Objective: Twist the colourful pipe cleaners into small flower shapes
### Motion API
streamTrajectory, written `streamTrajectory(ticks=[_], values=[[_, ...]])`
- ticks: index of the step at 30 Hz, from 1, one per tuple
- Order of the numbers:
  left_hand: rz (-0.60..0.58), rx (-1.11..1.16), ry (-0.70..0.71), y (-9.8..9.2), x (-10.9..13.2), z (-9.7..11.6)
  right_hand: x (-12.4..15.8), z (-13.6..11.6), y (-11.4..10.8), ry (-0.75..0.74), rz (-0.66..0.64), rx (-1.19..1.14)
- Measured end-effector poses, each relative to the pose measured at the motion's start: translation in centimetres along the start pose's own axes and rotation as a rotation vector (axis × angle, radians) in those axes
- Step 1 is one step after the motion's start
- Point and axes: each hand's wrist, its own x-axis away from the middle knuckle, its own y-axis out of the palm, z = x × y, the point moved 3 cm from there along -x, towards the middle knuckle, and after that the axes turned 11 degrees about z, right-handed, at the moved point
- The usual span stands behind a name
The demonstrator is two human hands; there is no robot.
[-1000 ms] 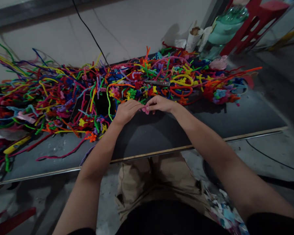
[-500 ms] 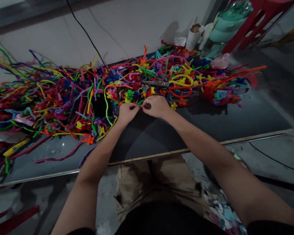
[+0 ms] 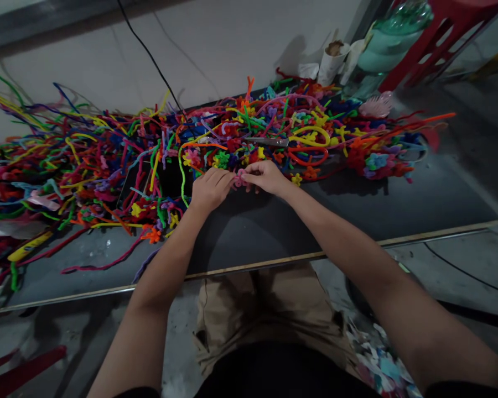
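Observation:
A small pink pipe-cleaner flower point(image 3: 240, 178) is pinched between my two hands, just above the dark tabletop. My left hand point(image 3: 211, 188) is closed on its left side, fingertips partly hidden behind the knuckles. On the other side my right hand point(image 3: 266, 178) grips it between thumb and fingers. Right behind the hands lie more finished-looking pipe-cleaner flowers, among them a green one point(image 3: 221, 160) and a pink one point(image 3: 192, 158). Scissors with yellow and orange handles point(image 3: 309, 137) rest on the heap beyond my right hand.
A long heap of coloured pipe cleaners point(image 3: 99, 149) runs along the wall. A green plastic bottle point(image 3: 379, 61) and a paper cup point(image 3: 331, 63) stand at the back right. A yellow-handled tool point(image 3: 31, 246) lies at the left. The table's front edge point(image 3: 257, 265) is near my lap.
The pink flower, mostly covered by my fingers before, now shows between them. My left hand has rolled over so its back faces up; my right fingers have shifted on the flower.

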Motion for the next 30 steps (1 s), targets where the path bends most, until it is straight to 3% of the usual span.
streamTrajectory(ticks=[3, 5, 7, 10, 13, 16, 19, 30], values=[[-0.014, -0.004, -0.009, 0.1, -0.1, 0.5, 0.2, 0.0, 0.1, -0.032, 0.017, 0.022], [-0.002, 0.03, -0.089, 0.5, 0.0, 0.9, 0.5, -0.3, 0.1, -0.12, 0.061, 0.076], [0.017, 0.133, -0.285, 1.3, 0.1, 0.9, 0.9, -0.9, 0.1, -0.265, 0.151, 0.156], [0.012, 0.474, -0.727, 2.8, 0.7, 0.2, 1.5, -1.6, 0.3, -0.425, 0.287, 0.232], [0.017, 0.793, -0.982, 3.8, 0.9, -0.3, 1.2, -1.0, 0.5, -0.356, 0.301, 0.175], [0.07, 0.889, -1.007, 3.7, 0.8, -0.6, 0.5, 0.1, 0.6, -0.224, 0.209, 0.036], [0.05, 0.921, -1.022, 3.4, 0.8, -0.6, 0.2, 0.7, 0.7, -0.201, 0.153, -0.044], [0.023, 1.065, -0.999, 3.8, 1.3, -0.8, 0.4, 0.8, 1.0, -0.207, 0.199, -0.058]])
